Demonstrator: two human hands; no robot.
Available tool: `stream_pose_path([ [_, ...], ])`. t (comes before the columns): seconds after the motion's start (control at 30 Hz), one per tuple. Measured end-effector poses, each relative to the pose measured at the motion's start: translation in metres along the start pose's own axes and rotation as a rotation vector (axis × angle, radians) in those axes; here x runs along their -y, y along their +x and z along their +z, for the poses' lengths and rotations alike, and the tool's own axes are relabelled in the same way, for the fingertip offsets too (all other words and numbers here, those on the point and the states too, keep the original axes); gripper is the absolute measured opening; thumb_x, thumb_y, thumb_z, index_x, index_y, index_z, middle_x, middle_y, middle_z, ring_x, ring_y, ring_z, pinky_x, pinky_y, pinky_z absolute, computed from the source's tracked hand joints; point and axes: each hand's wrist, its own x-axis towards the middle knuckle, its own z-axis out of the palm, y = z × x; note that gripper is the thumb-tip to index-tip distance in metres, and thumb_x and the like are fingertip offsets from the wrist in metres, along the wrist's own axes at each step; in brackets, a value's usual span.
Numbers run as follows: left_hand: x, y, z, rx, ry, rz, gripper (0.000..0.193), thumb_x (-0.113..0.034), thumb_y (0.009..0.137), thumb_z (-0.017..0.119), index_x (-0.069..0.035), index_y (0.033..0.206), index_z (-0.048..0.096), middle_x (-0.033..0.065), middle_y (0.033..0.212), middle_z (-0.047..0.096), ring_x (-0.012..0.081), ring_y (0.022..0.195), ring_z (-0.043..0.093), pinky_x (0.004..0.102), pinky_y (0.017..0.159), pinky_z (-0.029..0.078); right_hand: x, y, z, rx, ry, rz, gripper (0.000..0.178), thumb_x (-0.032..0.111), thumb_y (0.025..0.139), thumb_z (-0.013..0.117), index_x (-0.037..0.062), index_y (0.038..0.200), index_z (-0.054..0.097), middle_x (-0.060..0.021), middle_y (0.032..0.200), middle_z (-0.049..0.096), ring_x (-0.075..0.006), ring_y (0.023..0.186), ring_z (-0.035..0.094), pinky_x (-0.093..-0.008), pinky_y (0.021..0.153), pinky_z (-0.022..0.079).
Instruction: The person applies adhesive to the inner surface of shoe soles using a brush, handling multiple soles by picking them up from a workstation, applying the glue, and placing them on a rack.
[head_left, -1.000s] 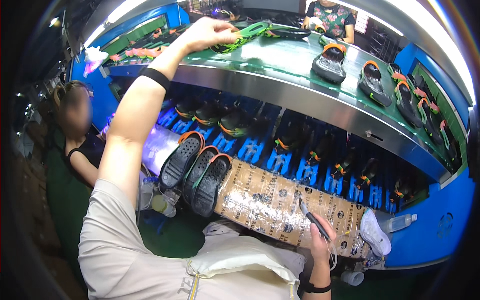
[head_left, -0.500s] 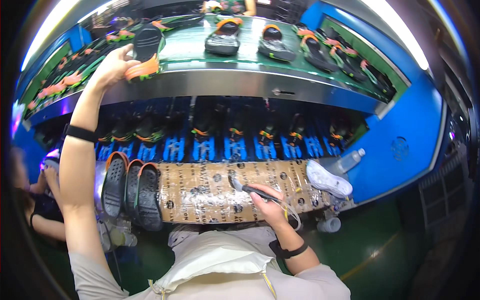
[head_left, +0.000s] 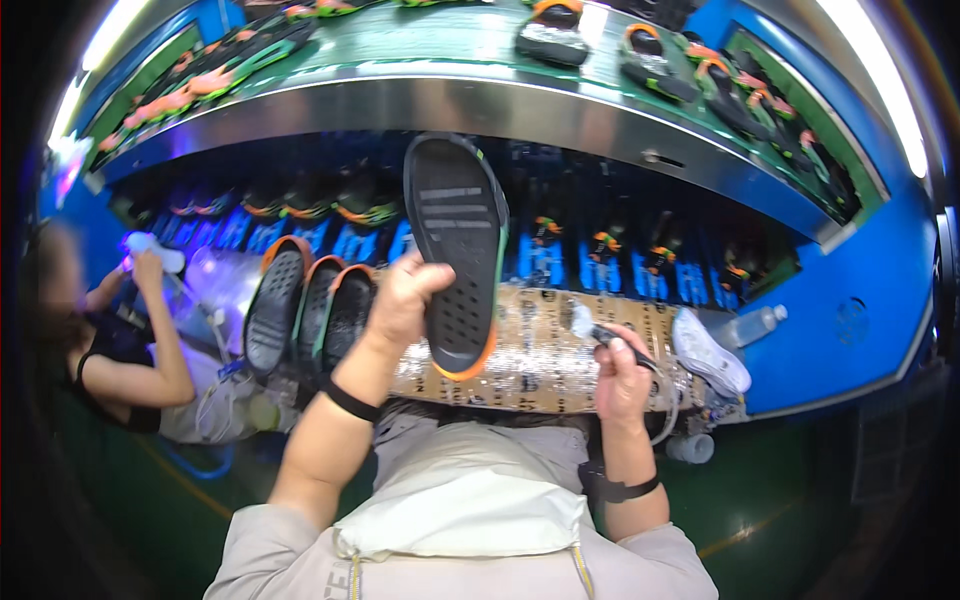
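Between the fingers and thumb of my left hand (head_left: 405, 300) is a black shoe sole (head_left: 458, 215), raised above the bench with its grooved, perforated face toward me. It has an orange end and a green edge. My right hand (head_left: 624, 375) grips a brush (head_left: 582, 320) by its dark handle, the pale bristles pointing up and left. A thin clear tube runs from the brush past my wrist. Three similar soles, a near-left one (head_left: 272, 310) among them, stand beside my left forearm. Cardboard under clear film (head_left: 545, 345) covers the bench below both hands.
A green conveyor belt (head_left: 430, 45) carries shoe parts behind a metal rail (head_left: 520, 110). Blue holders (head_left: 600, 275) with dark shoe parts line the space beneath. At right lie a white shoe-shaped piece (head_left: 712, 355) and a clear bottle (head_left: 755, 325). A co-worker (head_left: 130, 370) works at left.
My left hand has brought the sole from the conveyor down and toward me, over the bench. My right hand still holds the brush. The whole view has shifted left, showing more of the co-worker.
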Motion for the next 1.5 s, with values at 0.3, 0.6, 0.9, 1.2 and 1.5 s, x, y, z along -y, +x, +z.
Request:
stream_pose_path([
  [0.3, 0.077, -0.051, -0.022, 0.008, -0.623, -0.107, 0.08, -0.059, 0.106, 0.056, -0.003, 0.163, 0.047, 0.0228, 0.159, 0.056, 0.0441, 0.148, 0.053, 0.0633, 0.126, 0.039, -0.003, 0.005, 0.072, 0.252, -0.244, 0.121, 0.026, 0.007, 0.099, 0.075, -0.0041, 0.123, 0.075, -0.001, 0.096, 0.071, -0.0061, 0.079, 0.055, -0.0223, 0.072, 0.044],
  [0.6, 0.088, -0.058, -0.018, -0.028, -0.703, -0.272, 0.093, -0.078, 0.109, 0.02, -0.009, 0.165, 0.044, 0.0141, 0.159, 0.058, 0.0308, 0.143, 0.059, 0.0512, 0.123, 0.046, -0.031, 0.026, 0.132, 0.321, -0.43, -0.048, 0.021, 0.008, 0.098, 0.076, -0.0009, 0.117, 0.08, -0.0008, 0.093, 0.075, -0.0076, 0.078, 0.063, -0.0247, 0.073, 0.051],
  [0.9, 0.092, -0.055, -0.015, -0.024, -0.478, -0.218, 0.085, -0.071, 0.113, 0.017, -0.009, 0.163, 0.046, 0.0129, 0.159, 0.057, 0.0299, 0.147, 0.055, 0.0487, 0.126, 0.041, -0.019, 0.008, 0.132, 0.534, -0.748, -0.176, 0.023, 0.009, 0.095, 0.078, 0.0016, 0.116, 0.078, -0.0158, 0.099, 0.076, -0.0268, 0.089, 0.073, -0.038, 0.082, 0.056],
  [1.2, 0.1, -0.053, -0.022, 0.109, -0.655, -0.198, 0.087, -0.074, 0.111, 0.021, -0.009, 0.164, 0.047, 0.015, 0.16, 0.057, 0.0329, 0.147, 0.056, 0.051, 0.128, 0.04, 0.042, 0.008, 0.104, 0.762, -0.796, -0.004, 0.027, 0.012, 0.091, 0.078, 0.0013, 0.117, 0.08, -0.0182, 0.108, 0.08, -0.0296, 0.101, 0.077, -0.0396, 0.094, 0.059],
  [1.5, 0.111, -0.063, 0.021, -0.116, -0.375, -0.292, 0.084, -0.075, 0.11, 0.026, -0.012, 0.16, 0.051, 0.0137, 0.157, 0.059, 0.0286, 0.147, 0.056, 0.0478, 0.125, 0.044, -0.011, 0.027, 0.09, 0.723, -0.601, -0.497, 0.029, 0.005, 0.086, 0.083, 0.0025, 0.115, 0.081, -0.0109, 0.094, 0.077, -0.0279, 0.087, 0.07, -0.0388, 0.08, 0.054],
])
